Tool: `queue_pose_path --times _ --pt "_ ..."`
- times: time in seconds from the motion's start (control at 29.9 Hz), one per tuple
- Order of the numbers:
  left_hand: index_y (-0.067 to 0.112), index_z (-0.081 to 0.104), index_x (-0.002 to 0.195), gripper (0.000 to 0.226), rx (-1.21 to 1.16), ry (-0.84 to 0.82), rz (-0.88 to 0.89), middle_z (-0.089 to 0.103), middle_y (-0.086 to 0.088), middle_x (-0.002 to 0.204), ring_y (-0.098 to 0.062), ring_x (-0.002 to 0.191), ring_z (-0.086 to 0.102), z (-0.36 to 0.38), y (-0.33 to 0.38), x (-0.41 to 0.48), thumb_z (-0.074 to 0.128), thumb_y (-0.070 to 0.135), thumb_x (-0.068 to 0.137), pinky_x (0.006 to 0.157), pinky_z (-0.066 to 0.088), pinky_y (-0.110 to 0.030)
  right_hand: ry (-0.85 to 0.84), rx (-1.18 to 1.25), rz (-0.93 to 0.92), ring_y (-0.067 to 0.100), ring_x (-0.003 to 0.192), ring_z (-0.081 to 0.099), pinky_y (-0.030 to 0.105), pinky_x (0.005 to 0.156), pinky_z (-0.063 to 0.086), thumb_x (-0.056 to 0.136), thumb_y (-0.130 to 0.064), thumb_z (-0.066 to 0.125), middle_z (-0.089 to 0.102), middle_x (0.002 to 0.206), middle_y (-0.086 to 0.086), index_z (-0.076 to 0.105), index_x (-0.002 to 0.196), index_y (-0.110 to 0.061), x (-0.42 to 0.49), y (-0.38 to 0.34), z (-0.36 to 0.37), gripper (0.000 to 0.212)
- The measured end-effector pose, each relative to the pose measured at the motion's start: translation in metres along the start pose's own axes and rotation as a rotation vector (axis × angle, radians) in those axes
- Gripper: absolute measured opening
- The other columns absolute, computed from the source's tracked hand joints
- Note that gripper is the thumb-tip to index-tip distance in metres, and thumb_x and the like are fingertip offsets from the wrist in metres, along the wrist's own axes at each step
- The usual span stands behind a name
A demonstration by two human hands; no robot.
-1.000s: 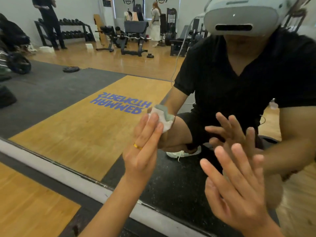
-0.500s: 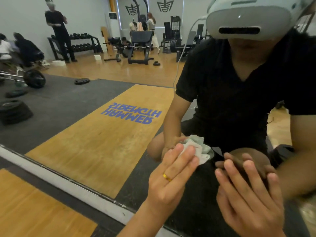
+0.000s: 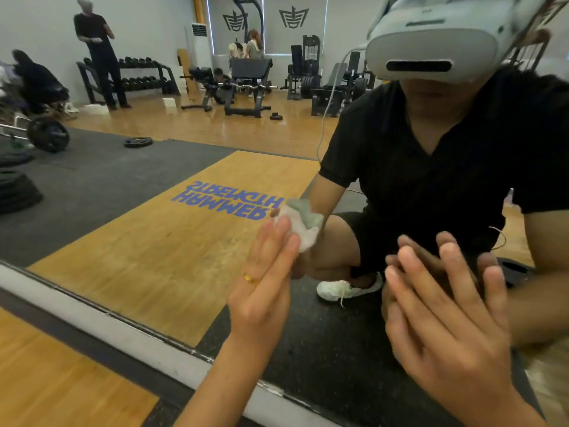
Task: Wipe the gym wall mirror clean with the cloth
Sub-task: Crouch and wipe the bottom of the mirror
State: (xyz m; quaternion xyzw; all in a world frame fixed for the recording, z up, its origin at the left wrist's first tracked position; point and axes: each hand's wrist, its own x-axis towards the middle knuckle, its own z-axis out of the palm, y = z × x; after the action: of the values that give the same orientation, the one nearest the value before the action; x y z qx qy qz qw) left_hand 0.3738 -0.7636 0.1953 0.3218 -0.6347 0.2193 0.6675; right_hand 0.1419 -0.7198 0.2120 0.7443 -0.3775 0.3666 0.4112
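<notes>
White cloth, greenish on one fold, bunched small at the fingertips of the left hand and pinned against the mirror. Soft, light, limp; it has no shape of its own, so it goes only where fingers push it. Judgement: likely to creep out from under straight fingers on a long stroke, since nothing curls round it. A better hold would be the bulk of the wad under the finger pads, with loose edges tucked toward the palm.

Left hand: fingers straight and together, ring on one, pressing the cloth to the glass, not gripping it. Thumb hidden behind the hand (cannot say whether it pinches a corner).

Right hand: right of the left hand, near but apart. Fingers straight and slightly spread, holding nothing. Its fingertips meet their reflection, so it looks braced on the glass.

Mirror: hard, smooth, fixed to the wall. Fragile under a knock, fine under flat pressure, and probably slick to a dry cloth. A bare palm may leave prints to wipe.

Below both hands: pale bottom rail, then wood floor. Above the left hand, reflected: blue lettering, gym machines, people far back.
</notes>
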Motion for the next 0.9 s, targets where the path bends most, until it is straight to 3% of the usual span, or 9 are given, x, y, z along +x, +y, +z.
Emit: queue_pose_path --times 0.07,0.23,0.4,0.5,0.57,0.7,0.8,0.9 --pt "-0.011 0.062 0.123 0.044 -0.011 0.002 -0.002 0.054 -0.022 0.140 -0.042 0.130 0.057 0.004 0.007 0.013 0.066 -0.026 0.082 0.115 0.044 -0.044 0.016 0.022 0.000 0.031 0.156 0.026 0.052 0.127 0.011 0.097 -0.017 0.059 0.047 0.154 0.008 0.062 0.138 -0.009 0.001 0.000 0.000 0.042" --pt "-0.011 0.059 0.124 0.031 -0.125 0.010 0.079 0.052 -0.023 0.137 -0.049 0.127 0.058 0.016 0.021 0.053 0.059 -0.019 0.094 0.116 0.042 -0.045 0.023 0.039 0.015 0.031 0.155 0.026 0.052 0.127 0.010 0.097 -0.015 0.061 0.046 0.154 0.009 0.060 0.138 -0.009 0.001 -0.001 -0.002 0.042" --pt "-0.004 0.058 0.134 0.058 -0.037 -0.142 0.136 0.055 -0.019 0.142 -0.035 0.135 0.056 -0.018 -0.027 -0.001 0.069 -0.026 0.082 0.114 0.045 -0.042 0.035 0.014 -0.009 0.032 0.155 0.026 0.052 0.127 0.011 0.098 -0.015 0.060 0.045 0.154 0.009 0.061 0.138 -0.008 0.000 0.001 0.001 0.041" --pt "-0.006 0.060 0.131 0.055 -0.005 -0.203 0.138 0.055 -0.021 0.141 -0.037 0.135 0.056 -0.033 -0.035 -0.009 0.069 -0.026 0.081 0.114 0.045 -0.043 0.080 0.000 -0.005 0.034 0.154 0.029 0.054 0.126 0.013 0.095 -0.014 0.060 0.049 0.151 0.011 0.063 0.136 -0.006 -0.002 -0.001 0.006 0.041" --pt "-0.009 0.061 0.127 0.052 -0.045 -0.169 0.114 0.054 -0.022 0.141 -0.039 0.134 0.056 -0.025 -0.024 0.011 0.066 -0.029 0.080 0.114 0.044 -0.044 0.089 -0.009 -0.005 0.035 0.154 0.030 0.054 0.126 0.013 0.095 -0.014 0.061 0.047 0.155 0.010 0.061 0.140 -0.008 -0.002 0.001 0.008 0.045" --pt "-0.007 0.059 0.127 0.044 -0.136 -0.061 0.112 0.051 -0.019 0.141 -0.036 0.136 0.053 -0.005 -0.005 0.051 0.062 -0.026 0.088 0.114 0.045 -0.047 0.040 -0.064 -0.019 0.032 0.157 0.021 0.053 0.127 0.007 0.101 -0.019 0.056 0.025 0.170 0.001 0.039 0.159 -0.015 -0.007 0.004 0.010 0.060" --pt "-0.008 0.059 0.125 0.039 -0.095 0.008 0.079 0.050 -0.020 0.139 -0.025 0.139 0.050 -0.003 -0.005 0.042 0.064 -0.023 0.090 0.108 0.049 -0.053 0.090 -0.053 -0.013 0.033 0.154 0.028 0.054 0.127 0.013 0.097 -0.017 0.062 0.040 0.161 0.005 0.055 0.146 -0.012 -0.005 0.002 0.012 0.050" --pt "-0.011 0.058 0.124 0.037 -0.022 0.036 0.130 0.052 -0.025 0.137 -0.022 0.142 0.048 -0.003 -0.018 0.027 0.064 -0.022 0.089 0.110 0.049 -0.051 0.125 -0.045 -0.001 0.032 0.153 0.032 0.053 0.127 0.016 0.096 -0.018 0.066 0.049 0.151 0.006 0.057 0.142 -0.013 -0.001 -0.001 0.010 0.047"
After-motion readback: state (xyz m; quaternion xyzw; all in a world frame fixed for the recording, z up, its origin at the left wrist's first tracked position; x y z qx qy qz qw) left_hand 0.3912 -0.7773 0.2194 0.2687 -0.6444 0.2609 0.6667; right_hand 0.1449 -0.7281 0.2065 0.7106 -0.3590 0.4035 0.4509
